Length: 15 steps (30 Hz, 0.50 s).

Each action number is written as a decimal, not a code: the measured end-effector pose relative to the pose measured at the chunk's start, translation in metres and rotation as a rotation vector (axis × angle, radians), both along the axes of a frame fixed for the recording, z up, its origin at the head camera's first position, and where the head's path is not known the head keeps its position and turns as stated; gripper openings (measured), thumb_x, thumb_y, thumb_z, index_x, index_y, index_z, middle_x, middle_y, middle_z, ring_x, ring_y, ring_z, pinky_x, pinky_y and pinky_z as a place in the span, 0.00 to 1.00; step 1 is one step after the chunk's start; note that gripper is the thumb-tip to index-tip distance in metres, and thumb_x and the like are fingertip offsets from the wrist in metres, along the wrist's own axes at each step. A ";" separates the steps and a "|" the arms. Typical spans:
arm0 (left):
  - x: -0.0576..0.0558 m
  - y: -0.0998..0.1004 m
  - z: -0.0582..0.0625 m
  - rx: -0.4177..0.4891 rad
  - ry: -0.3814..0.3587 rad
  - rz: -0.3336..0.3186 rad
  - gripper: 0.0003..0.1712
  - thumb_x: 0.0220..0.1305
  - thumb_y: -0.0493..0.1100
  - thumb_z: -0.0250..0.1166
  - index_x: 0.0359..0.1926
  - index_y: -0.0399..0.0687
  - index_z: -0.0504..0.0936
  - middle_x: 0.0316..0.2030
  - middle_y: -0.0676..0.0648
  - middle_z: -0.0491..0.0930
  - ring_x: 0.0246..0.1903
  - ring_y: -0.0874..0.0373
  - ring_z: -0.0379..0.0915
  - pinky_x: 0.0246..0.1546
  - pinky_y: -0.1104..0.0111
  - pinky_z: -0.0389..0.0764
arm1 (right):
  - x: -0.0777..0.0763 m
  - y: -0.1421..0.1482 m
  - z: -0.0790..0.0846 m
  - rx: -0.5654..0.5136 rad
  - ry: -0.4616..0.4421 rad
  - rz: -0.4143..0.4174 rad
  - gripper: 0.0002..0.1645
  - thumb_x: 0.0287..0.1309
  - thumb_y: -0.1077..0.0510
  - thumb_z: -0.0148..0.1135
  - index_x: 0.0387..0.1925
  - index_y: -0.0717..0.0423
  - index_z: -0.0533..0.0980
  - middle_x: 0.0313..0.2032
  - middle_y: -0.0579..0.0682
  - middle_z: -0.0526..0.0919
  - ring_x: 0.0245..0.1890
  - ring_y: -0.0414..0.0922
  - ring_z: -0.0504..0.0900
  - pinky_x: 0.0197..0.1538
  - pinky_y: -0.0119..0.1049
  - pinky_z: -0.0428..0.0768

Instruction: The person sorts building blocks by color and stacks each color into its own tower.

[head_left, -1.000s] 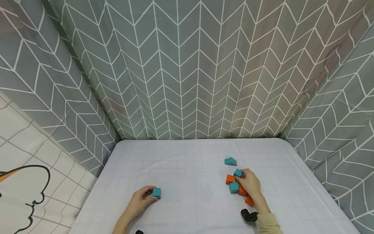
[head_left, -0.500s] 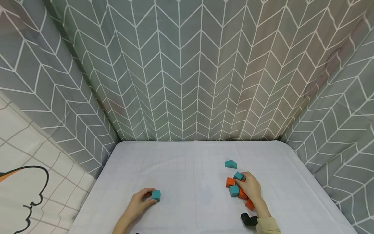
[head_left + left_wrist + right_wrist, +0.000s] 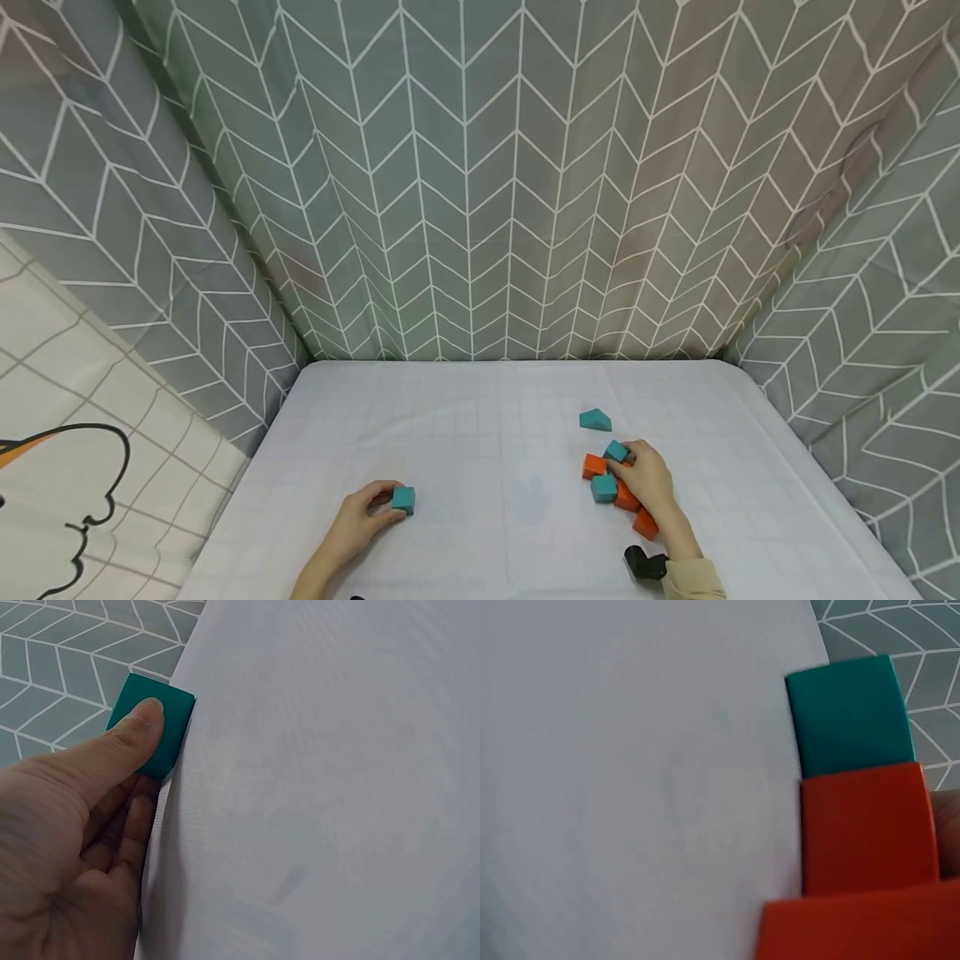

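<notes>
At the left of the head view my left hand (image 3: 358,523) pinches a teal cube (image 3: 403,500) between thumb and fingers. The left wrist view shows the thumb flat on that block's (image 3: 154,727) face, close to the white surface. Over a cluster of blocks on the right, my right hand (image 3: 651,477) grips a small teal block (image 3: 617,451) at its far end. Around it lie an orange block (image 3: 593,466), a teal cube (image 3: 603,488) and orange blocks (image 3: 646,524) partly under the hand. In the right wrist view, a teal block (image 3: 851,716) and orange block (image 3: 866,829) hide most of the fingers.
A teal wedge-shaped block (image 3: 596,419) lies beyond the cluster. A black object (image 3: 645,563) shows beside the right wrist. The white-covered table (image 3: 495,400) ends at a grey chevron curtain (image 3: 480,208) behind and at the sides.
Both hands keep their holds and stay almost in place. The whole head view shifts slightly; the blocks keep their arrangement.
</notes>
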<state>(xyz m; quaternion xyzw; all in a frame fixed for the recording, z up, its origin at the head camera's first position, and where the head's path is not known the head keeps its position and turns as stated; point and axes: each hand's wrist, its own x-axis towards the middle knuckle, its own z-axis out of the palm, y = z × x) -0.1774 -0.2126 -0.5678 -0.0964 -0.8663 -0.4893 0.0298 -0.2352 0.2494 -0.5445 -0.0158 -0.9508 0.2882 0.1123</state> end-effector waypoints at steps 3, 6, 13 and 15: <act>0.001 0.000 0.000 0.005 -0.021 -0.002 0.23 0.45 0.49 0.69 0.44 0.50 0.77 0.41 0.52 0.79 0.42 0.59 0.75 0.45 0.68 0.76 | 0.000 0.004 0.009 -0.046 0.006 0.012 0.23 0.44 0.57 0.67 0.40 0.70 0.75 0.32 0.57 0.76 0.26 0.46 0.72 0.26 0.34 0.73; 0.001 0.000 -0.001 0.005 -0.014 -0.003 0.23 0.45 0.49 0.69 0.44 0.50 0.77 0.41 0.52 0.79 0.41 0.60 0.75 0.45 0.68 0.76 | -0.001 0.007 0.021 -0.056 0.018 0.018 0.24 0.44 0.58 0.67 0.41 0.72 0.74 0.33 0.60 0.76 0.26 0.47 0.71 0.24 0.32 0.71; -0.001 0.000 -0.001 0.003 0.003 0.000 0.22 0.44 0.48 0.70 0.44 0.51 0.77 0.41 0.53 0.79 0.41 0.61 0.75 0.45 0.69 0.76 | -0.010 0.012 0.051 -0.008 0.153 0.049 0.24 0.44 0.58 0.68 0.39 0.73 0.75 0.35 0.63 0.77 0.30 0.52 0.73 0.27 0.34 0.73; -0.001 0.000 -0.001 0.002 -0.011 0.004 0.22 0.44 0.48 0.70 0.44 0.52 0.77 0.41 0.54 0.79 0.41 0.62 0.74 0.45 0.70 0.76 | -0.014 0.012 0.059 0.006 0.195 0.057 0.23 0.43 0.59 0.69 0.39 0.73 0.75 0.34 0.63 0.77 0.30 0.52 0.74 0.27 0.35 0.73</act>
